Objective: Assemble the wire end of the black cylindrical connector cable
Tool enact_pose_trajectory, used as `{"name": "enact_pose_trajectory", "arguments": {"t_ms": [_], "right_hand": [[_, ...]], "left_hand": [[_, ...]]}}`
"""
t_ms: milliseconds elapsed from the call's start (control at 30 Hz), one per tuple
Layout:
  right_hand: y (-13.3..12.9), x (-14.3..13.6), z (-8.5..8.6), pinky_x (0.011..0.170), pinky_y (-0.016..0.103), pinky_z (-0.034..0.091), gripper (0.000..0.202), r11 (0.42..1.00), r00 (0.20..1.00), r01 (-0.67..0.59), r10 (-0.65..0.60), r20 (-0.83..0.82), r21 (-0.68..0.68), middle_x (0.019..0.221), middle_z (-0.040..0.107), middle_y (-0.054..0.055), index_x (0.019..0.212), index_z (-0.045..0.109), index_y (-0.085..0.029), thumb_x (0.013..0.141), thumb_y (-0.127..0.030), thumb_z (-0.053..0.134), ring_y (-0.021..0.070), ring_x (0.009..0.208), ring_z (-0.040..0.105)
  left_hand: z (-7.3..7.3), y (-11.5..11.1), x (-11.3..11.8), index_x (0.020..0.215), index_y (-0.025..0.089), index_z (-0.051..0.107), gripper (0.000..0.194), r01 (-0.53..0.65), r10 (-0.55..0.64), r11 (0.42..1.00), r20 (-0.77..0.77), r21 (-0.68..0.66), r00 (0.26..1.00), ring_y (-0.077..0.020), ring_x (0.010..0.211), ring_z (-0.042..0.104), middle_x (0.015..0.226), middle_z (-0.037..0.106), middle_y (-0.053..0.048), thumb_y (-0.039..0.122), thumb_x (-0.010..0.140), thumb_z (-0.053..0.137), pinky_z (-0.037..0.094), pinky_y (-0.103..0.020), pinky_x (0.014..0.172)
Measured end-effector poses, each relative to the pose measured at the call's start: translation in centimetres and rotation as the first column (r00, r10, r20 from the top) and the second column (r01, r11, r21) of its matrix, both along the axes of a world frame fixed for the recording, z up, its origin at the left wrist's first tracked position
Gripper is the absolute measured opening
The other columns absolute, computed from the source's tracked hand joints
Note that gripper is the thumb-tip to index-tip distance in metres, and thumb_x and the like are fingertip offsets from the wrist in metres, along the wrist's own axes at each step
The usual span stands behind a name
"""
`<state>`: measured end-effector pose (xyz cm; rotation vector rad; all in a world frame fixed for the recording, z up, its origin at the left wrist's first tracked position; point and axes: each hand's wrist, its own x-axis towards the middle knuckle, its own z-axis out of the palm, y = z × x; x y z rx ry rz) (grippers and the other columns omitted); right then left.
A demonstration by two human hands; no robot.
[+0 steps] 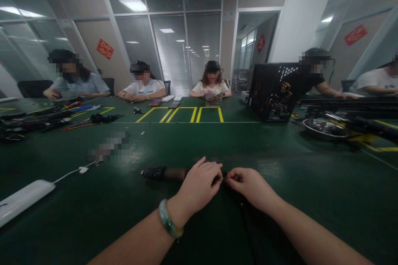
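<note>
A dark rod-like thing (174,174) lies across the table in front of me, with a brown middle, a black ringed section and a small bright tip at its left end. My left hand (202,177) is bent over its right part, fingers curled and thumb near the forefinger, a tiny shiny bit showing at the fingertips. Close by on the right, my right hand (247,182) is closed in a pinch at the same spot. What it pinches is too small and dark to name. Below it, a thin black strip or cord (244,219) runs toward me, its nature unclear.
A white power strip (26,198) lies at the left, its cable leading to a blurred item (108,149). Bundled cables (40,120) lie farther left. A black computer case (273,93) and a metal bowl (325,128) stand right. Several people sit across the green table (199,140).
</note>
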<state>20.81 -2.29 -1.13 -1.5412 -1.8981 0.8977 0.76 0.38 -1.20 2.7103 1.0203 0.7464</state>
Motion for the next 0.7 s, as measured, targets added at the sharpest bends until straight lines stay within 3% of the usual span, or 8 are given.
{"name": "enact_pose_trajectory", "arguments": {"t_ms": [233, 533, 700], "right_hand": [[-0.08, 0.01, 0.0, 0.059, 0.022, 0.041, 0.016, 1.0, 1.0, 0.002, -0.002, -0.006, -0.001, 0.08, 0.071, -0.002, 0.088, 0.069, -0.023, 0.087, -0.032, 0.056, 0.0144, 0.071, 0.065], [0.06, -0.01, -0.31, 0.058, 0.022, 0.04, 0.016, 1.0, 1.0, 0.013, -0.013, 0.006, 0.01, 0.078, 0.071, -0.002, 0.087, 0.069, -0.022, 0.086, -0.032, 0.057, 0.0143, 0.069, 0.064], [0.04, -0.05, -0.19, 0.057, 0.022, 0.04, 0.016, 1.0, 1.0, 0.021, -0.021, 0.011, -0.02, 0.077, 0.071, -0.002, 0.087, 0.069, -0.022, 0.086, -0.033, 0.057, 0.0144, 0.068, 0.064]], "left_hand": [[-0.11, 0.1, 0.02, 0.092, 0.021, 0.058, 0.008, -0.022, 0.022, 1.0, 0.001, 0.016, 1.0, -0.02, 0.116, 0.053, 0.121, 0.061, -0.003, 0.021, 0.084, 0.062, 0.023, -0.05, 0.113], [0.18, -0.13, 0.18, 0.09, 0.022, 0.056, 0.011, -0.004, 0.004, 1.0, -0.003, 0.008, 1.0, -0.0159, 0.109, 0.057, 0.114, 0.064, 0.001, 0.013, 0.084, 0.059, 0.022, -0.046, 0.114], [0.17, -0.21, 0.06, 0.093, 0.022, 0.057, 0.01, -0.052, 0.052, 0.998, 0.004, 0.033, 0.999, -0.0177, 0.109, 0.057, 0.114, 0.064, 0.0, 0.02, 0.084, 0.061, 0.021, -0.047, 0.114]]}}
